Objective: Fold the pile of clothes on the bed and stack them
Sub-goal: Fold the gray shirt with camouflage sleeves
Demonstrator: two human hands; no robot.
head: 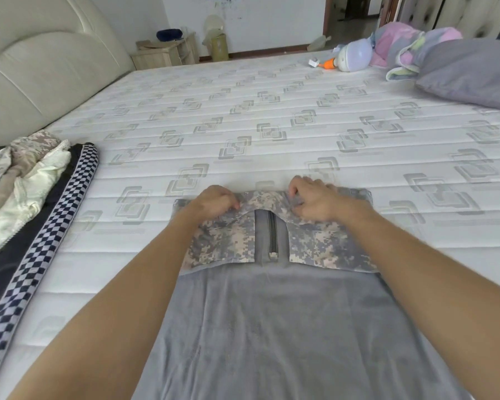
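Grey shirt [272, 327] with camouflage collar lay flat on the mattress [243, 125]; the left hand [215, 202] and right hand [315, 202] pinched that collar, fingers curled. Unfolded clothes [26, 180], seemingly several, lay at left.

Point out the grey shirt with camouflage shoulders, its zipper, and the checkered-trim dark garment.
grey shirt with camouflage shoulders [272, 327], head view, plain grey body
zipper [272, 235], head view, mid-track
checkered-trim dark garment [55, 223], head view, checkered band
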